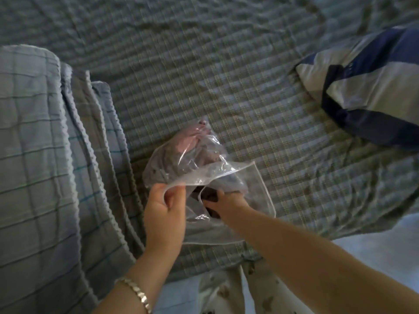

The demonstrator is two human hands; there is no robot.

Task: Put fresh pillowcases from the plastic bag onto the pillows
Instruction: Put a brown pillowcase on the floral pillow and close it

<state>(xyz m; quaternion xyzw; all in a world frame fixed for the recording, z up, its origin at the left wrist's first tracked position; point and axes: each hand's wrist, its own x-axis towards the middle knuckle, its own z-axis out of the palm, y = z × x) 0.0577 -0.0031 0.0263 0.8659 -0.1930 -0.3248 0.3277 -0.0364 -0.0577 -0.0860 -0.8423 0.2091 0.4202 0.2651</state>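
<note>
One bed, checked sheet (204, 64) rumpled, light dim. Bag (226, 171) lies on it near the front edge, cloth (179, 157) inside. Left hand (163, 211) pinches the bag's rim; right hand (229, 200) is in its mouth, fingers curled on cloth. Folded quilt (34, 155) left; striped pillow (367, 87) right, well apart

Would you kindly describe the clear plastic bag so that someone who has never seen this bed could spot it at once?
On the wrinkled green-checked bedsheet, between the folded blue checked quilt at the left and the blue-and-white striped pillow at the right, sits the clear plastic bag. It alone is see-through, showing pink fabric and dark fabric inside.
</note>
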